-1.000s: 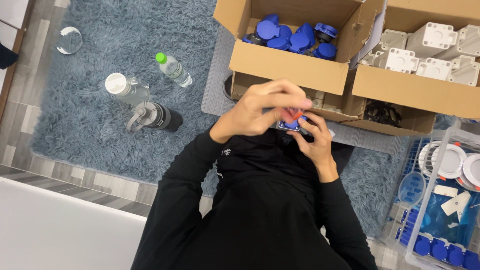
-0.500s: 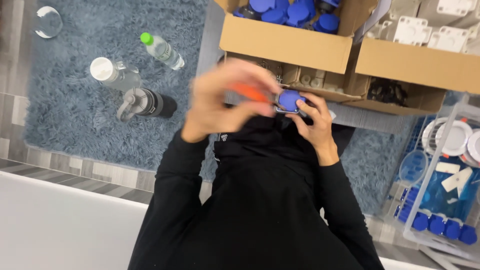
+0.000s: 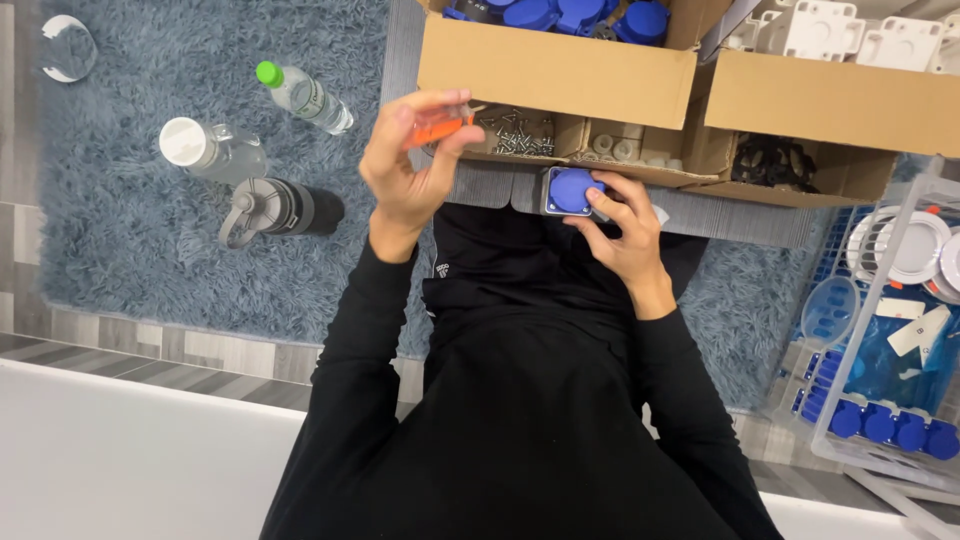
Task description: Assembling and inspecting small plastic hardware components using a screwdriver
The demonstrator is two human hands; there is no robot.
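While your right hand [image 3: 622, 232] clamps the round blue plastic socket cap [image 3: 572, 190] over your lap, keep it level; your left hand [image 3: 408, 160] pinches the orange-handled screwdriver [image 3: 436, 126], so seat the tip squarely.

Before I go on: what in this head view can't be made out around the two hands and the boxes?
- Orange tool in the left hand: fingers cover its tip.
- Blue-capped part under the right hand: fingers hide its right side.
- Screws in the cardboard tray: too small to tell type.
- Blue caps in the upper box: cut by the top edge.
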